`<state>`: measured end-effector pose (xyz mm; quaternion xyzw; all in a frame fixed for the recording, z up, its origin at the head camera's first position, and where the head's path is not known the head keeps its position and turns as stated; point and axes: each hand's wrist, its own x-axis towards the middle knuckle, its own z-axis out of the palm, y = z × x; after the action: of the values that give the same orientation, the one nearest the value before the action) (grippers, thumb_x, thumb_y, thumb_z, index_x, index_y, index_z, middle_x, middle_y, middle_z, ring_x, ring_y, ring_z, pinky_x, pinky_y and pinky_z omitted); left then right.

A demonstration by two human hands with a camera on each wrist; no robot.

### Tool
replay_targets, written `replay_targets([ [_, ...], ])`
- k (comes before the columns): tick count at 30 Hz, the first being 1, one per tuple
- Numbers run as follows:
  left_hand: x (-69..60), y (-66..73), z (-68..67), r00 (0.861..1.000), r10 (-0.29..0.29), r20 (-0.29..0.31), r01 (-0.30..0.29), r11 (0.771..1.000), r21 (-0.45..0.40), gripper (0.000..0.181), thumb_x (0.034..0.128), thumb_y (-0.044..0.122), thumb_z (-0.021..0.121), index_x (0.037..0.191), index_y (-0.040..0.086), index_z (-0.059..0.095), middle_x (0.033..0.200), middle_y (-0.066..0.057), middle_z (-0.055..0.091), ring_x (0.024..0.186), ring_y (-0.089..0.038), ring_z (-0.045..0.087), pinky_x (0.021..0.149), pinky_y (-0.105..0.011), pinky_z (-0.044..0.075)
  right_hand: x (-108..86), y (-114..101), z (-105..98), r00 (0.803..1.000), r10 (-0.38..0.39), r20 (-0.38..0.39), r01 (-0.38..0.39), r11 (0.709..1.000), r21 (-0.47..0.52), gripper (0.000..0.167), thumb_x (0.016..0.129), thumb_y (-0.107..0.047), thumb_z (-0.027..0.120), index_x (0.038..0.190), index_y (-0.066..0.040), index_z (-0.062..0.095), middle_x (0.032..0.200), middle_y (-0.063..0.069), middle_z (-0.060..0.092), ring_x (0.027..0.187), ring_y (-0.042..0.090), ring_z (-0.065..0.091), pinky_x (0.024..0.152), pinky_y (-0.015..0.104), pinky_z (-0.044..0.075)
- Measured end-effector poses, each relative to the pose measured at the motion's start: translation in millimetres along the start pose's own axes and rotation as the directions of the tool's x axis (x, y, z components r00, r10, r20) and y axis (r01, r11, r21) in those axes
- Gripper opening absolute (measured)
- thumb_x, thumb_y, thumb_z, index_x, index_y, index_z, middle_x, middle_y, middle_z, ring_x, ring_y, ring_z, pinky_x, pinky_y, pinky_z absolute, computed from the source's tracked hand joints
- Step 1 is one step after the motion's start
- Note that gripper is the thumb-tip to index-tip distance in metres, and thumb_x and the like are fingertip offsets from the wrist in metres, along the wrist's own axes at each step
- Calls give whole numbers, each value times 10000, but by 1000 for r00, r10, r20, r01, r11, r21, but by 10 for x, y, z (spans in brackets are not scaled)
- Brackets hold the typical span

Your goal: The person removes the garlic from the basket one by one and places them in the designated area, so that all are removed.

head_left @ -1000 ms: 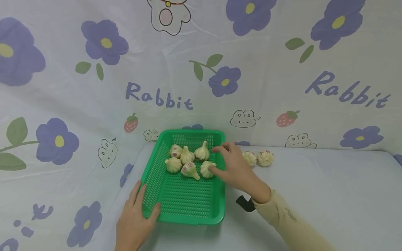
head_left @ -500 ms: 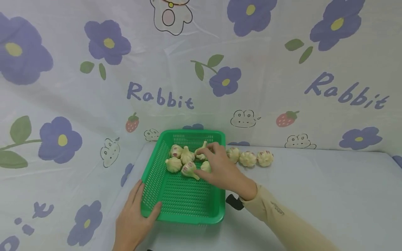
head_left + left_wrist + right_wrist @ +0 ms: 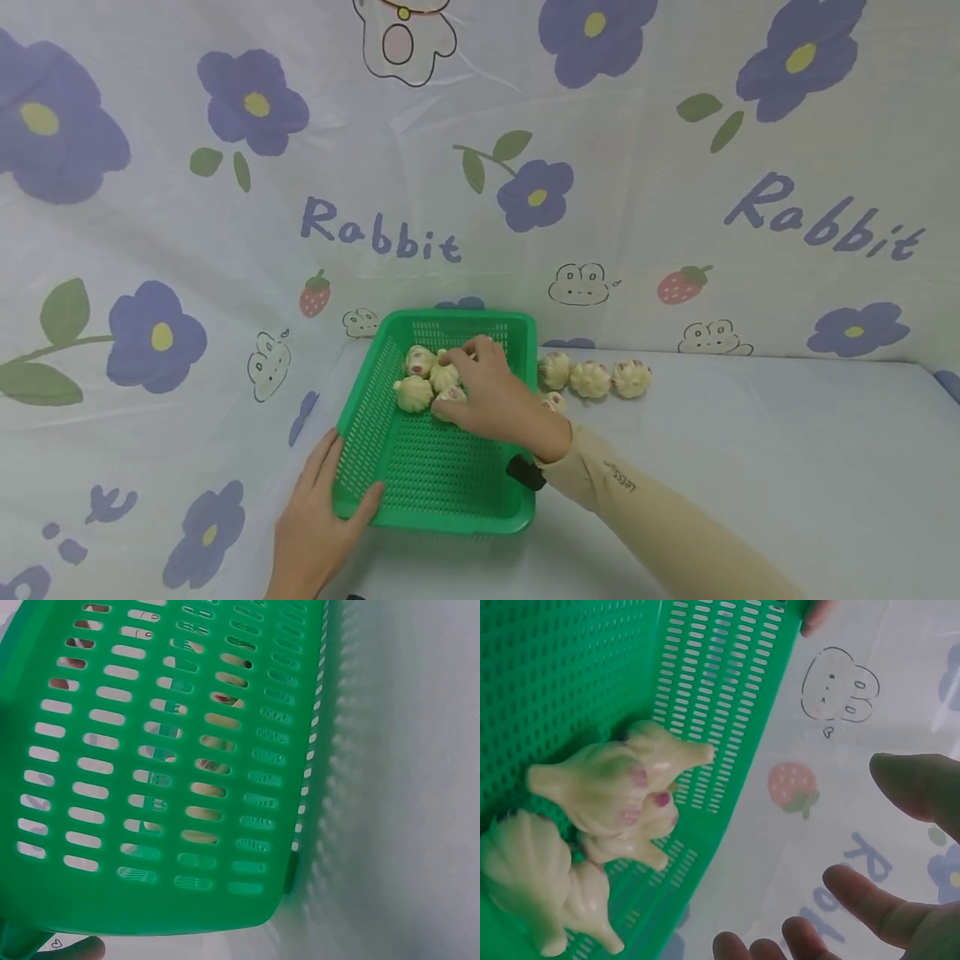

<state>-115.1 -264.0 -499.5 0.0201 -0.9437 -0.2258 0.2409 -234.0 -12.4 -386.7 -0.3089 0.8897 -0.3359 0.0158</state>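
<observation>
R hand (image 3: 495,393) over basket (image 3: 442,483), fingers spread above garlic bulbs (image 3: 413,394) inside. L hand (image 3: 315,512) at basket's near L corner, fingers/thumb apart. Addl. bulbs (image 3: 590,379) R of basket.

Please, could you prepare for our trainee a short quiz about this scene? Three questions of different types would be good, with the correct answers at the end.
1. True or false: the left hand touches the basket.
2. In the head view, on which side of the basket is the garlic outside?
A) the left
B) the right
C) the near side
3. Short answer: in the head view, what is over part of the garlic inside the basket?

Key:
1. True
2. B
3. The right hand
</observation>
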Motion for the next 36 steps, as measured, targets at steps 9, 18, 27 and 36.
replay_targets([
  [9,-4,34,-29,1000,20,-16,-20,1000,-5,791,924,446,753,1542,35,481,1625,-75,443,1383,-364,558,938,-554,589,146,-31,128,999,-35,-36,32,996,-87,459,997,-267,693,1389,-53,588,1377,251,451,1317,469,438,978,570,574],
  [18,2,75,-46,1000,17,-16,-17,1000,2,783,937,467,729,1545,42,480,1623,-63,444,1381,-352,562,942,-538,591,326,3,333,999,30,-22,-34,977,-212,446,993,-283,704,1362,-62,590,1417,255,416,1271,427,406,1076,563,465],
  [27,-5,81,-42,1000,16,-15,-16,1000,-13,777,934,449,743,1543,42,484,1621,-67,447,1382,-353,561,939,-544,590,414,46,495,999,4,-38,-14,961,-278,401,976,-237,714,1289,-15,598,1340,266,421,1056,347,364,670,341,397],
  [36,-6,81,-40,1000,17,-15,-18,1000,-17,779,923,424,765,1544,46,484,1627,-57,439,1358,-351,584,890,-544,604,531,102,664,1000,-14,-21,3,904,-426,400,975,-254,709,1258,8,601,1340,344,494,1182,454,485,1037,533,429],
])
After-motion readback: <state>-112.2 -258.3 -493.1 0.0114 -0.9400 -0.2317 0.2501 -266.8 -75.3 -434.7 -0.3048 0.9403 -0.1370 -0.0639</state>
